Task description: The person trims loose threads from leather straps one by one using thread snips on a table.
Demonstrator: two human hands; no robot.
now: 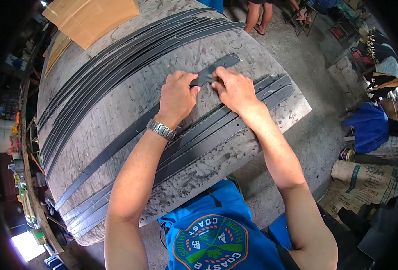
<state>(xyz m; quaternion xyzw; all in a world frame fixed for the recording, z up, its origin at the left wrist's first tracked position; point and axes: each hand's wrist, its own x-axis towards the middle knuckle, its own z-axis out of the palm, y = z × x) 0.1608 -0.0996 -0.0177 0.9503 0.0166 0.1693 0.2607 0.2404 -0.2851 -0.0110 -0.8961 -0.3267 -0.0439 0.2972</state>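
A long dark strip (118,144) lies diagonally across the worn grey table (131,96). Near the strip's far right end, my left hand (179,94) pinches its edge between thumb and fingers, with a metal watch on the wrist. My right hand (232,87) is beside the same end, its fingers bent and slightly blurred; whether they hold anything is hidden. Loose thread shows at the strip's tip. Several stitched dark strips (199,146) lie closer to my body, partly under my forearms. A larger row of dark strips (113,63) curves across the far side.
Brown cardboard (90,20) rests at the table's far left. Beyond the far edge, a person's bare legs (259,15) show. On the floor at right are a blue cloth (368,126), a small tin (347,155) and sacks (365,182).
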